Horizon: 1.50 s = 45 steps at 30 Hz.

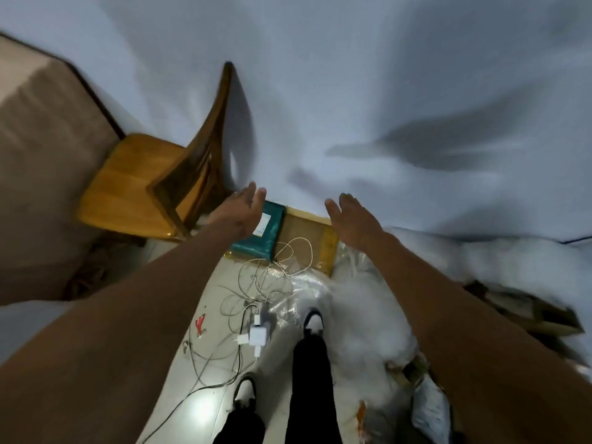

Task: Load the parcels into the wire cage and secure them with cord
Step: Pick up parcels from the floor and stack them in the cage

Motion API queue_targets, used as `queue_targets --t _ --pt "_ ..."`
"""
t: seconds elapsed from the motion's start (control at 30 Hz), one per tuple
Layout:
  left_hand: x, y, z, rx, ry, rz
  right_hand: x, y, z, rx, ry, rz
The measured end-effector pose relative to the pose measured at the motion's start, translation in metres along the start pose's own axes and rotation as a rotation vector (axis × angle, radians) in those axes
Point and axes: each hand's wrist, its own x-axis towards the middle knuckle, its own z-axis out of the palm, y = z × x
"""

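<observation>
A pale wall (352, 91) closes the far side, with a wooden chair (153, 187) at left and white plastic wrapping (362, 315) at right, leaving a narrow strip of tiled floor (205, 411). Both arms reach forward; the left hand (243, 213) and right hand (352, 219) have straight, spread fingers holding nothing, above a cardboard parcel (307, 238) against the wall. A teal parcel (262, 238) lies on its left part. White cord (272, 277) loops over the cardboard onto the floor.

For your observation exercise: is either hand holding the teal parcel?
No. Both the left hand and right hand are open above the teal parcel, gripping nothing.
</observation>
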Motion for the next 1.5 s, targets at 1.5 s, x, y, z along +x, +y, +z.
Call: queue_targets --t 1.5 --pt "0.322 -0.290 0.368 -0.375 0.177 -0.650 0.391 0.172 0.467 0.971 -0.301 0.396"
